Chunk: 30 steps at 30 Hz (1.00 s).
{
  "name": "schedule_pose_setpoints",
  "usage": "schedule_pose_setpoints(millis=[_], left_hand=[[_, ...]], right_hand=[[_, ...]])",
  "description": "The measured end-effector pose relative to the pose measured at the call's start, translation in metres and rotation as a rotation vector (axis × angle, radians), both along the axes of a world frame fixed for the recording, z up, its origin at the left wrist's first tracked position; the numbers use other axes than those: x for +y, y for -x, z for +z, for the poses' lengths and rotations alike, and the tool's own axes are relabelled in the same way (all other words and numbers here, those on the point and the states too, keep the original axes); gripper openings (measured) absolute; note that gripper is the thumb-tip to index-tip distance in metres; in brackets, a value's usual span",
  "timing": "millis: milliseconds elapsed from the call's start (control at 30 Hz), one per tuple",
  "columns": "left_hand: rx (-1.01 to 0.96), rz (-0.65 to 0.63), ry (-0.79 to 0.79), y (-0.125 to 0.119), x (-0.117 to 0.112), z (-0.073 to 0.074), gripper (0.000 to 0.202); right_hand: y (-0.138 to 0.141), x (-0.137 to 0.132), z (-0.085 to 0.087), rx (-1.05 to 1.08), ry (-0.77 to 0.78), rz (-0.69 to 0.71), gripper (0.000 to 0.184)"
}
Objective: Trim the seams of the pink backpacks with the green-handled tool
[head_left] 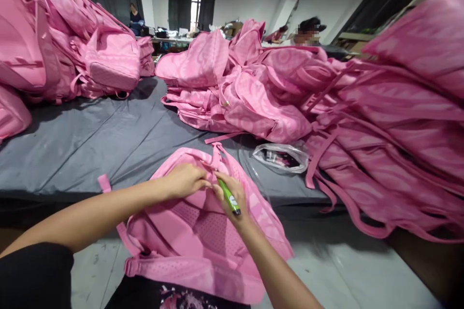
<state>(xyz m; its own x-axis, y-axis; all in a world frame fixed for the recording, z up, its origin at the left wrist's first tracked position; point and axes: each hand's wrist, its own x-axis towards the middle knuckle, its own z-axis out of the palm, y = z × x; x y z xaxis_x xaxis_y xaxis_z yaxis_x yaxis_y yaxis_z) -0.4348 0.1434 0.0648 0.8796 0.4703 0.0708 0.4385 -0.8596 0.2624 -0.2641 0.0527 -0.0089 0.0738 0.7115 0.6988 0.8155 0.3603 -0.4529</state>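
A pink backpack (213, 227) lies at the near edge of the table, partly over my lap, with its perforated back panel and straps showing. My left hand (186, 180) is closed, pinching the bag's fabric near its top edge; the exact bit between the fingertips is hidden. Close beside it, my right hand (238, 194) grips a slim green tool (228, 196) with a black end, and its fingertips also meet the bag near the top loop. The working tip of the tool is hidden by the fingers.
A grey cloth-covered table (87, 145) spreads ahead. Piled pink backpacks (268, 91) stand at its far side, with more bags (112, 58) at left and a tall stack (406, 130) at right. A clear plastic bag (281, 158) lies near the right. People (136, 17) are in the background.
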Motion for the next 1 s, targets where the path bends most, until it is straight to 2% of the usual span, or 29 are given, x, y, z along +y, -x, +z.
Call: schedule_pose_setpoints(millis=[67, 100, 200, 267, 367, 467, 567, 667, 733, 867, 1000], left_hand=[[-0.064, -0.025, -0.097, -0.007, 0.009, -0.006, 0.021], [-0.093, -0.021, -0.165, -0.012, 0.014, -0.007, 0.027], [-0.014, 0.027, -0.302, -0.028, 0.036, -0.012, 0.068], [0.160, 0.048, -0.267, -0.036, 0.053, -0.022, 0.086], [0.310, 0.022, -0.200, -0.039, 0.071, -0.038, 0.088], [0.278, -0.030, -0.255, -0.035, 0.065, -0.045, 0.097], [0.253, -0.053, -0.383, -0.035, 0.048, -0.046, 0.121], [0.310, -0.037, -0.438, -0.041, 0.040, -0.048, 0.130], [0.342, -0.016, -0.409, -0.043, 0.041, -0.052, 0.128], [0.347, -0.054, -0.350, -0.039, 0.047, -0.057, 0.115], [0.317, -0.098, -0.371, -0.038, 0.046, -0.064, 0.121]], right_hand=[[-0.003, 0.001, -0.015, -0.011, 0.005, -0.027, 0.028], [-0.003, 0.001, -0.019, -0.019, -0.001, -0.019, 0.030], [0.004, -0.007, -0.023, -0.002, -0.051, 0.045, 0.035], [0.010, -0.015, -0.025, 0.034, -0.072, 0.093, 0.034], [0.012, -0.025, -0.034, 0.037, -0.050, 0.136, 0.034], [0.006, -0.023, -0.048, 0.120, 0.065, 0.102, 0.039], [0.000, -0.016, -0.057, 0.399, 0.201, 0.053, 0.041], [0.000, -0.014, -0.059, 0.620, 0.221, 0.079, 0.031], [0.000, -0.016, -0.057, 0.621, 0.235, 0.115, 0.024], [-0.007, -0.015, -0.048, 0.412, 0.308, 0.112, 0.018], [-0.014, -0.008, -0.038, 0.359, 0.358, 0.190, 0.020]])
